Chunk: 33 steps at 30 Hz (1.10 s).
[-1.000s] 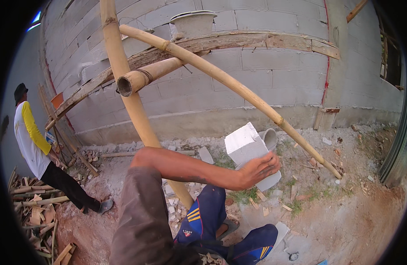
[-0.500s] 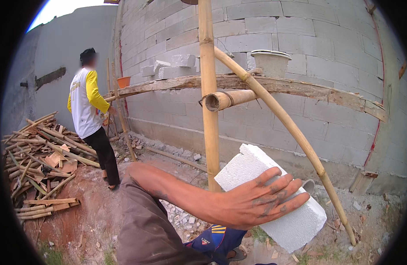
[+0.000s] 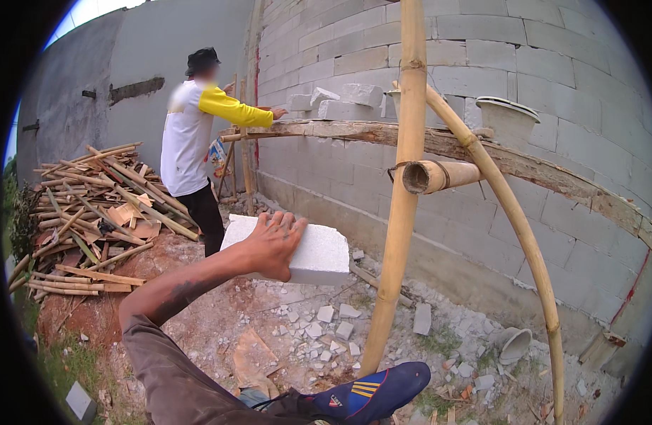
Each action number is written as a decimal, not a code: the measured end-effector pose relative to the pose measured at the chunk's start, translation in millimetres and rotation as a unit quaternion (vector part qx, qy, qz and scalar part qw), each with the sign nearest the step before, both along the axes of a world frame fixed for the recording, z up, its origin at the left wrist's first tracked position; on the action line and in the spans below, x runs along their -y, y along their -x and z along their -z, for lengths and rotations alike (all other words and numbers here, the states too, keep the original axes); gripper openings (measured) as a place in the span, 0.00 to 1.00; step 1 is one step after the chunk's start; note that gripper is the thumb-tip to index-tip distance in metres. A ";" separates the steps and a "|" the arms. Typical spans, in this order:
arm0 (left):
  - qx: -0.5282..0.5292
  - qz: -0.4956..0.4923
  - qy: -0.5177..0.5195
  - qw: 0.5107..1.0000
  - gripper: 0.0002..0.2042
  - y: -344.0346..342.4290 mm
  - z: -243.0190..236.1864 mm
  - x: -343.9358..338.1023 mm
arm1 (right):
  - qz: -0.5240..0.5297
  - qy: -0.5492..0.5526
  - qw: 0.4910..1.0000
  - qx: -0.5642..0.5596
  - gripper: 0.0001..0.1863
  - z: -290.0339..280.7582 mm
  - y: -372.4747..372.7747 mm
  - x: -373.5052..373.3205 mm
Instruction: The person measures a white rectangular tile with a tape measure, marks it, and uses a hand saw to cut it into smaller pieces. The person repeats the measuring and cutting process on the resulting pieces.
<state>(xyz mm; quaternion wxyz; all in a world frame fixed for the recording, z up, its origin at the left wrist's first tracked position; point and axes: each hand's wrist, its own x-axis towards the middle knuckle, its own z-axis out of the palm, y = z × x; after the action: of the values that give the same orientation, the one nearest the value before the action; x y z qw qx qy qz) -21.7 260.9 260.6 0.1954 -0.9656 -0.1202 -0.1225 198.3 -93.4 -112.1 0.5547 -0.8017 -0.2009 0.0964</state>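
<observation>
Fingers (image 3: 298, 228) of the left hand (image 3: 270, 248) are spread and clamped across a white block (image 3: 324, 249), held above the rubble (image 3: 326, 313). Long axis: left to right, right end toward the upright bamboo pole (image 3: 402, 212). Right hand: out of view.

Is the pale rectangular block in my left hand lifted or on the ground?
Lifted: your bare left hand grips the block in midair, white rubble showing below.
</observation>
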 end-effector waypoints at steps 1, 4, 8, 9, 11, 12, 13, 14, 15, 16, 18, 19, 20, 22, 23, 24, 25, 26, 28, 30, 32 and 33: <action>0.017 -0.032 0.003 0.999 0.55 -17.4 -13.3 -19.4 | 0.006 0.006 1.000 -0.001 0.68 -0.1 -5.2 -0.2; 0.123 -0.065 -0.055 0.989 0.55 -80.2 -69.6 -77.1 | 0.034 0.011 0.999 -0.007 0.67 1.3 -29.3 10.2; 0.352 0.062 -0.156 0.921 0.54 -185.3 -143.1 -135.2 | 0.111 0.030 0.993 -0.032 0.66 16.2 -58.8 38.5; 0.398 0.094 -0.164 0.898 0.53 -210.8 -165.4 -142.2 | 0.132 0.032 0.990 -0.043 0.66 24.0 -61.0 49.4; 0.463 0.135 -0.161 0.861 0.52 -270.1 -192.3 -155.6 | 0.181 0.035 0.981 -0.065 0.65 37.9 -63.3 74.1; 0.471 0.124 -0.148 0.861 0.54 -295.7 -202.6 -158.9 | 0.205 0.039 0.975 -0.078 0.65 47.6 -61.9 90.3; 0.488 0.122 -0.153 0.850 0.55 -321.6 -211.4 -164.5 | 0.227 0.040 0.969 -0.091 0.65 55.7 -60.6 100.9; 0.506 0.122 -0.157 0.839 0.56 -351.7 -220.4 -171.0 | 0.252 0.038 0.961 -0.105 0.65 67.1 -56.9 114.8; 0.512 0.091 -0.133 0.844 0.55 -375.6 -221.0 -190.2 | 0.275 0.044 0.953 -0.117 0.64 78.0 -53.5 131.1; 0.516 0.057 -0.109 0.848 0.54 -392.7 -218.6 -213.8 | 0.295 0.044 0.945 -0.133 0.64 89.7 -46.0 138.4; 0.514 0.072 -0.078 0.851 0.47 -423.4 -214.8 -264.5 | 0.336 0.038 0.927 -0.163 0.64 114.1 -32.4 159.8; 0.512 0.073 -0.065 0.854 0.48 -438.1 -211.3 -275.1 | 0.357 0.039 0.916 -0.177 0.63 122.0 -24.9 169.3; 0.506 0.064 -0.068 0.857 0.48 -446.1 -204.0 -281.3 | 0.377 0.042 0.905 -0.193 0.63 130.0 -18.6 177.3; 0.499 0.052 -0.084 0.861 0.49 -457.2 -194.5 -285.4 | 0.405 0.049 0.885 -0.223 0.63 148.6 -4.9 193.7; 0.500 0.058 -0.083 0.860 0.50 -473.0 -187.8 -278.9 | 0.433 0.053 0.868 -0.236 0.62 156.1 6.8 208.7; 0.499 0.056 -0.089 0.860 0.51 -475.8 -187.1 -275.8 | 0.448 0.057 0.857 -0.248 0.62 164.9 15.9 217.7; 0.500 0.059 -0.096 0.859 0.51 -479.0 -185.0 -271.3 | 0.465 0.060 0.844 -0.260 0.62 172.3 24.8 228.1; 0.499 0.059 -0.106 0.858 0.52 -480.0 -185.3 -267.5 | 0.479 0.062 0.833 -0.270 0.61 179.3 34.6 237.7; 0.502 0.070 -0.131 0.852 0.54 -487.3 -189.2 -250.5 | 0.501 0.064 0.814 -0.288 0.61 195.2 45.9 255.5; 0.491 0.070 -0.173 0.851 0.55 -473.8 -203.6 -244.5 | 0.502 0.063 0.804 -0.313 0.60 210.5 55.2 257.9; 0.441 0.069 -0.169 0.879 0.57 -480.8 -206.4 -227.9 | 0.530 0.064 0.779 -0.327 0.60 225.9 78.9 278.6; 0.398 0.068 -0.152 0.902 0.59 -487.7 -208.3 -222.5 | 0.547 0.068 0.766 -0.331 0.60 233.1 92.1 291.7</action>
<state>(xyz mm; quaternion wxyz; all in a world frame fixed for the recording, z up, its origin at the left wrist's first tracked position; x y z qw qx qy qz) 466.0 483.5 468.9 0.2672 -0.8005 -0.1019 -0.5267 106.3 -385.1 -345.2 0.4897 -0.7295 0.4750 0.0489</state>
